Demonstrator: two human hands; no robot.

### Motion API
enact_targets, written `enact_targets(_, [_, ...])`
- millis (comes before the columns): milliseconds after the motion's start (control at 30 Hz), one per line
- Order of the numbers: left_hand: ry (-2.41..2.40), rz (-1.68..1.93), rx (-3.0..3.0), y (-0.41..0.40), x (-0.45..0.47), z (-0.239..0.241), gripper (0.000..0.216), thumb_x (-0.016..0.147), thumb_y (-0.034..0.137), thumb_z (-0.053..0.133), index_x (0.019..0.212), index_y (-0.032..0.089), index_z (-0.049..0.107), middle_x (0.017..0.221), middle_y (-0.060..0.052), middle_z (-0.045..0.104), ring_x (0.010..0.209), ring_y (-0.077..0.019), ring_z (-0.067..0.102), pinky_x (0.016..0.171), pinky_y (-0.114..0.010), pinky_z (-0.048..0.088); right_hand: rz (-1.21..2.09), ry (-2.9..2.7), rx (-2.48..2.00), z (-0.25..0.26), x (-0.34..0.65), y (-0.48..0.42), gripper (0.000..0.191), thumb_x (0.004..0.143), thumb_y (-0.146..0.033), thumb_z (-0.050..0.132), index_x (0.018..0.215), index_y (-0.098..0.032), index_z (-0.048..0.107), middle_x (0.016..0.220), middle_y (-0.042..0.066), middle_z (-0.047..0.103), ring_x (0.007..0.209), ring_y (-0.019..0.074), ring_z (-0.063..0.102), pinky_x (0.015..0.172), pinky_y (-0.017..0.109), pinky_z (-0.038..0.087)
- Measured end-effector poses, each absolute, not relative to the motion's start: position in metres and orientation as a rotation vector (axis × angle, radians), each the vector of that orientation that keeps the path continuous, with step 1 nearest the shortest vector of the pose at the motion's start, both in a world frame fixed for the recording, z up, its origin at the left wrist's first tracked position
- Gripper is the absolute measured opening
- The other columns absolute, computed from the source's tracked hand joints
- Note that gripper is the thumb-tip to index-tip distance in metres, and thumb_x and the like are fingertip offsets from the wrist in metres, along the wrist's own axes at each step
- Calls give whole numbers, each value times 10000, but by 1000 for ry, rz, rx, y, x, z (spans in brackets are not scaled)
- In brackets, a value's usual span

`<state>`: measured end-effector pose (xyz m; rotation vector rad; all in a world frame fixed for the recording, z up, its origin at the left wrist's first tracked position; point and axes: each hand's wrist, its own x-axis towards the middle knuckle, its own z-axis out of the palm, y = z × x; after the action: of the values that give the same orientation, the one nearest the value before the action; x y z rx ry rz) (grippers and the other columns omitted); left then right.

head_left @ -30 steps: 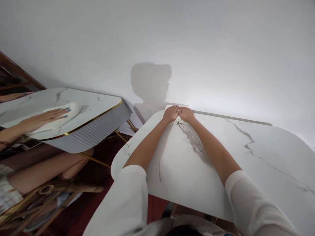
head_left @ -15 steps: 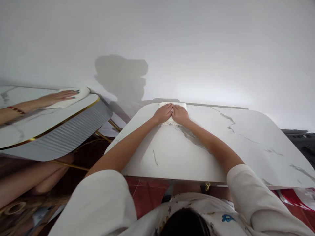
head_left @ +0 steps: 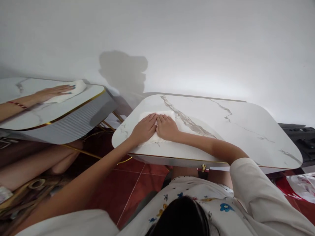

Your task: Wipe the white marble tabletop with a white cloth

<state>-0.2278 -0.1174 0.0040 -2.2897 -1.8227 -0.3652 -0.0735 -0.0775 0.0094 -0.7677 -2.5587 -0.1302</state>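
Observation:
A white cloth (head_left: 157, 138) lies on the left part of a white marble-patterned tabletop (head_left: 246, 141). My left hand (head_left: 145, 128) presses flat on it, fingers stretched out and pointing away from me. Beside it, my right hand (head_left: 168, 127) also rests flat on the cloth, its fingertips touching those of the left. Parts of the cloth under both palms are hidden.
Another person's hand (head_left: 52, 92) lies on a second white cloth (head_left: 78, 88) on a similar gold-edged table (head_left: 31, 119) at left. A white wall (head_left: 197, 49) stands behind. A black object (head_left: 305, 141) and red-and-white packaging (head_left: 299, 186) are at right.
Both my hands and the cloth have slid from the table's far edge toward me and to the left. The view has shifted slightly. The other person's hand stays on its cloth.

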Motion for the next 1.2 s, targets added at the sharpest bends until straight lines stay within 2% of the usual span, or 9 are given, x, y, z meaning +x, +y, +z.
enact_targets(267, [-1959,-306,-2117,-185,-195,4,572,895,275,229,1351,-24,398,1423,-216,429,1340,-281,386,1131,-435,307,-52,-2651,-582,16,-44,-122,483,931,-258,409,1315,28,472,1365,202,510,1265,287,460,1069,414,350])
enact_targets(400, [-2009,-316,-2056,-182,-166,3,563,893,269,246,1351,-14,412,1422,-207,436,1338,-284,392,1123,-435,315,-20,-2684,-547,19,-18,-116,483,922,-244,416,1324,19,472,1373,186,507,1280,272,448,1086,395,335])
enact_targets(667, [-1990,-388,-2099,-121,-138,2,545,877,263,296,1350,26,427,1425,-177,445,1338,-274,395,1123,-431,315,50,-2624,-629,17,10,-65,474,901,-204,387,1332,-35,491,1358,147,535,1276,230,467,1106,368,322])
enact_targets(867, [-1932,-536,-2097,-61,-150,4,497,876,230,304,1320,74,465,1362,-142,522,1319,-261,420,1121,-427,322,179,-2594,-719,18,-5,-9,460,892,-182,399,1335,-114,504,1382,107,520,1292,209,449,1108,374,323])
enact_targets(1067, [-1950,-564,-2126,-13,-166,10,478,879,236,307,1281,48,483,1338,-167,528,1293,-255,443,1119,-391,315,221,-2625,-753,25,-23,39,458,911,-185,399,1353,-104,482,1408,93,495,1306,195,426,1115,329,294])
enact_targets(1200, [-1995,-570,-2143,19,-178,12,463,883,220,295,1270,62,496,1345,-164,522,1279,-258,452,1106,-402,323,197,-2569,-815,24,-35,63,432,911,-183,398,1326,-153,513,1394,57,515,1284,189,448,1089,334,335])
